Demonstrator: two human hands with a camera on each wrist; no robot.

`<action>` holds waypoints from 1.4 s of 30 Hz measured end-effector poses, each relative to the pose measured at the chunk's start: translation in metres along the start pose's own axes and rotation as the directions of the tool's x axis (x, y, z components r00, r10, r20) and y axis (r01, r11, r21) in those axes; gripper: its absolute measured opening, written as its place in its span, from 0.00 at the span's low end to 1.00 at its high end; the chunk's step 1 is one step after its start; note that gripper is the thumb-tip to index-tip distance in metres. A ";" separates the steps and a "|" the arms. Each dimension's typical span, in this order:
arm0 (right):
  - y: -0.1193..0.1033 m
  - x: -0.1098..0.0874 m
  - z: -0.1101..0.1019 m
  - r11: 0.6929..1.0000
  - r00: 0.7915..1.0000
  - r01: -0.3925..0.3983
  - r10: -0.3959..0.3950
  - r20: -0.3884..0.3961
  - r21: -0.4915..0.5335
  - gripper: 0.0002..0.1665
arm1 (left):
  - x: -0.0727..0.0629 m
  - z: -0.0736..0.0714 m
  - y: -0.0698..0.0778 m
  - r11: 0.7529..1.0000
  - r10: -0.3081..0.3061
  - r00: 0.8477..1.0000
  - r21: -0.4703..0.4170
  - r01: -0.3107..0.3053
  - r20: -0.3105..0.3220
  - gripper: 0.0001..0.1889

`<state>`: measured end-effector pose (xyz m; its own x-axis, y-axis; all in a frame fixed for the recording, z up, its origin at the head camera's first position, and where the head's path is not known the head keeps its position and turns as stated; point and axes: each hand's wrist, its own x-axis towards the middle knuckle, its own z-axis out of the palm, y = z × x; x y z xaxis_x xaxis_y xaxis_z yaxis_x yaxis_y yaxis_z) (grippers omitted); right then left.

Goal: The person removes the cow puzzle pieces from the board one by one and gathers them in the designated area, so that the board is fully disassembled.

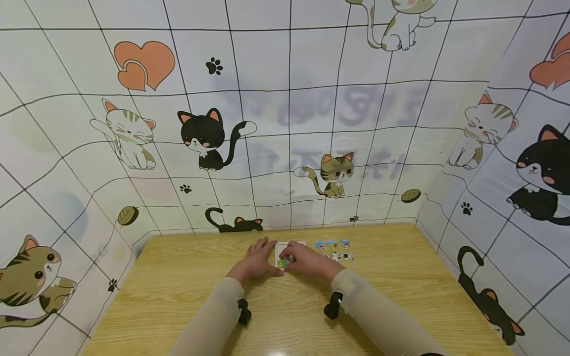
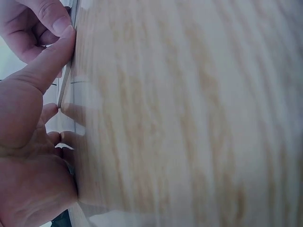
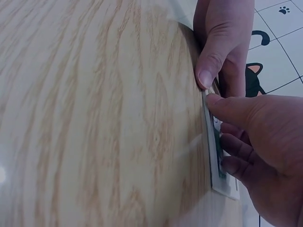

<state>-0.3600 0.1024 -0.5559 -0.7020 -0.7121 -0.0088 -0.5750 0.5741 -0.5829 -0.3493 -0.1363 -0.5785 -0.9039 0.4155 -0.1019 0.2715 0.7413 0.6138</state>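
Note:
A small jigsaw puzzle tray [image 1: 279, 245] with a white border lies flat on the wooden table, green pieces showing inside it. My left hand [image 1: 257, 260] is spread along its left side, thumb stretched to the near edge. In the left wrist view that thumb [image 2: 53, 60] runs straight along the edge. My right hand [image 1: 309, 259] reaches over the tray from the right. Its bent fingers [image 3: 235, 147] touch down on the green area, while its thumb [image 3: 232, 108] lies at the border near the left thumb. Whether a piece is pinched there, I cannot tell.
Loose puzzle pieces [image 1: 336, 256] lie in two rows just right of the tray, several of them colourful, others white and black. The wooden table [image 1: 178, 282] ends at a wall cloth [image 1: 267, 198] printed with cats. Both wrists carry small black devices [image 1: 333, 305].

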 end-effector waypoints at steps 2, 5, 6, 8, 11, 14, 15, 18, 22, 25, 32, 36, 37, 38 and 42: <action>-0.001 0.001 0.000 1.000 1.000 0.005 -0.005 0.001 -0.011 0.21 | -0.003 -0.002 0.004 1.000 0.006 1.000 -0.003 -0.006 0.002 0.59; -0.003 0.003 -0.001 1.000 1.000 0.007 -0.007 0.008 -0.030 0.20 | -0.004 -0.002 0.004 1.000 0.004 1.000 -0.012 -0.004 0.000 0.59; -0.003 0.004 -0.001 0.999 1.000 0.008 -0.008 0.009 -0.034 0.20 | -0.002 0.000 0.000 1.000 0.008 1.000 -0.008 -0.008 -0.007 0.60; -0.004 0.005 -0.001 0.999 1.000 0.013 -0.013 0.010 -0.036 0.20 | 0.001 0.003 -0.004 1.000 0.001 1.000 -0.009 -0.001 -0.013 0.60; -0.003 0.007 -0.001 0.999 1.000 0.011 -0.011 0.015 -0.039 0.19 | 0.004 0.006 -0.010 1.000 0.006 1.000 -0.007 -0.006 -0.021 0.61; -0.003 0.008 0.000 0.999 1.000 -0.004 0.005 0.021 -0.035 0.19 | 0.004 0.006 -0.009 1.000 0.010 1.000 -0.020 -0.010 -0.019 0.61; -0.003 0.008 0.000 1.000 1.000 -0.009 0.010 0.022 -0.026 0.19 | 0.004 0.006 -0.010 1.000 0.015 1.000 -0.017 -0.015 -0.018 0.61; -0.003 0.008 0.000 1.000 1.000 -0.016 0.016 0.016 0.013 0.19 | 0.005 0.007 -0.010 1.000 0.015 1.000 -0.012 -0.015 -0.019 0.61; -0.005 0.006 0.001 0.998 1.000 -0.009 0.009 -0.004 0.063 0.20 | 0.006 0.008 -0.011 1.000 0.004 1.000 0.000 -0.004 -0.016 0.61; -0.006 0.004 0.001 0.997 1.000 -0.011 0.012 -0.012 0.078 0.20 | 0.005 0.007 -0.010 1.000 -0.004 1.000 -0.006 0.004 -0.012 0.61; -0.006 0.003 0.002 0.995 0.999 -0.011 0.014 -0.034 0.101 0.20 | -0.001 0.003 -0.002 1.000 0.002 1.000 -0.012 -0.002 -0.023 0.60; -0.004 0.004 0.003 0.994 0.999 -0.014 0.019 -0.045 0.108 0.20 | -0.006 -0.002 0.008 1.000 -0.011 1.000 -0.011 0.011 -0.006 0.58; -0.004 0.005 0.003 0.994 0.999 -0.014 0.019 -0.047 0.111 0.20 | -0.008 -0.004 0.011 1.000 -0.017 1.000 -0.016 0.017 -0.001 0.57; -0.004 0.005 0.003 0.993 0.999 -0.013 0.019 -0.050 0.115 0.21 | -0.007 -0.004 0.009 1.000 -0.013 1.000 -0.012 0.013 -0.003 0.57; -0.004 0.005 0.004 0.993 0.998 -0.017 0.023 -0.055 0.113 0.20 | -0.002 0.001 0.002 1.000 -0.004 1.000 -0.004 0.004 -0.015 0.59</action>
<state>-0.3597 0.0954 -0.5570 -0.7371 -0.6754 0.0222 -0.5119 0.5365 -0.6709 -0.3467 -0.1352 -0.5781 -0.9100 0.4041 -0.0927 0.2661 0.7408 0.6168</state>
